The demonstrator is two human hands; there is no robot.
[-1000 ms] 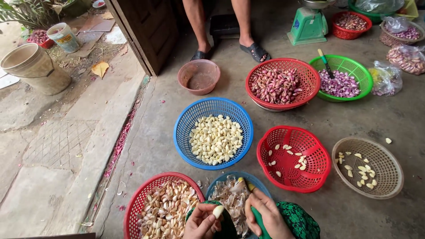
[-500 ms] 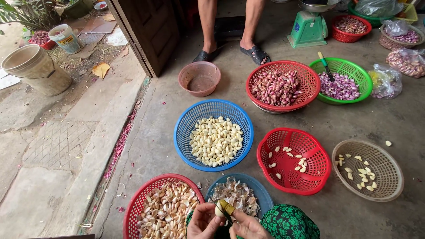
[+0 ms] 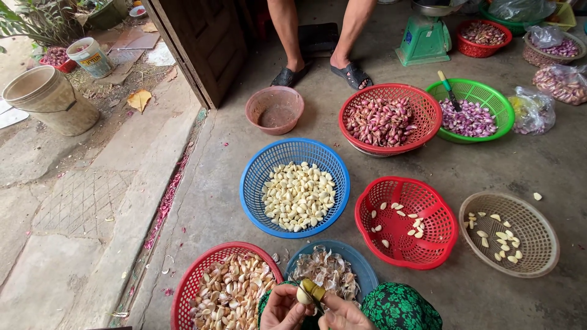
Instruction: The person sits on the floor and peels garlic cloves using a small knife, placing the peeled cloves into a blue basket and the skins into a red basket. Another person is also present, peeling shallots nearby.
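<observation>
**Hands closed on a garlic clove and a small knife over the peel basket**

Head view. Compared with a second earlier, both hands had come together at the bottom edge: then the left hand held a clove up alone, now the left hand point(image 3: 282, 307) pinched a pale garlic clove point(image 3: 303, 296) and the right hand point(image 3: 343, 314) was curled around a small knife with a yellowish handle point(image 3: 314, 289), blade against the clove. Fingers of both hands were closed on what they held. The person standing opposite had shifted their feet; the baskets had not moved.

The clove sat just above the near rim of a round blue plastic mesh basket point(image 3: 358, 260) of papery garlic skins. Left of it, a red mesh basket point(image 3: 189, 284) was heaped with unpeeled cloves. Farther out, a blue mesh basket point(image 3: 257, 177) held smooth, cream-white peeled cloves; a red mesh basket point(image 3: 440, 235) held a few; a beige woven-look basket point(image 3: 538, 256) held a few more. A green patterned fabric point(image 3: 400, 308) covered the knee. Floor was rough grey concrete point(image 3: 214, 201).
</observation>
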